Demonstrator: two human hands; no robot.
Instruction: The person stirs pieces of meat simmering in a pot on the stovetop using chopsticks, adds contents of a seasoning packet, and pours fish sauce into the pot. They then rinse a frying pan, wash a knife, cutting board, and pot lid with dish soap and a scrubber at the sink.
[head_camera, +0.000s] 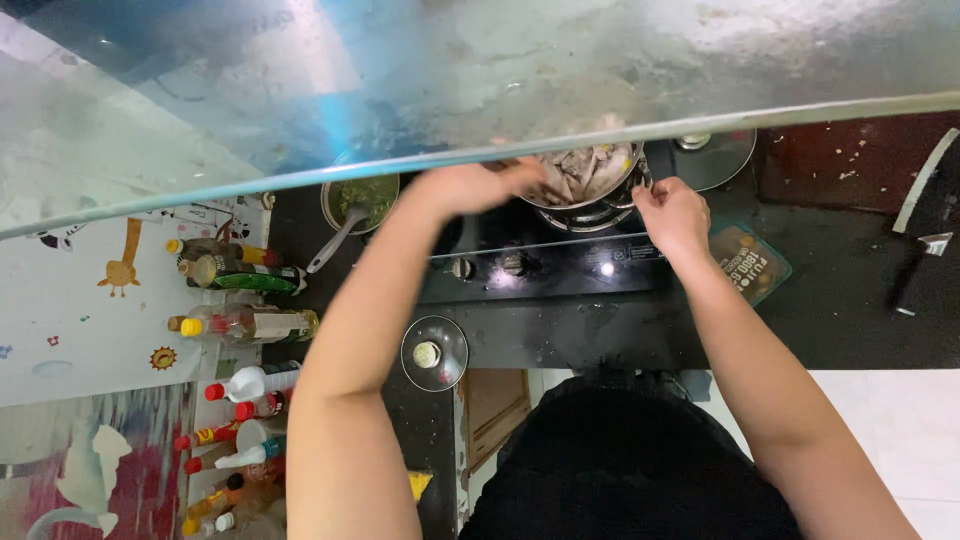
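A metal pot (590, 175) with pale pieces of food sits on a burner of the black gas stove (545, 280), partly hidden by the steel range hood (480, 70) above it. My left hand (470, 187) reaches to the pot's left rim with its fingers curled over the food; the hood's edge hides whether it holds anything. My right hand (675, 215) is at the pot's right side, fingers closed at the rim or handle there.
A small pot of green sauce with a spoon (362, 197) stands left of the stove. Glass lids lie at the counter front (434, 352) and behind the pot (715, 160). Bottles (245, 275) crowd the left shelf. A lidded box (750, 262) and a dark tool (915, 275) lie at the right.
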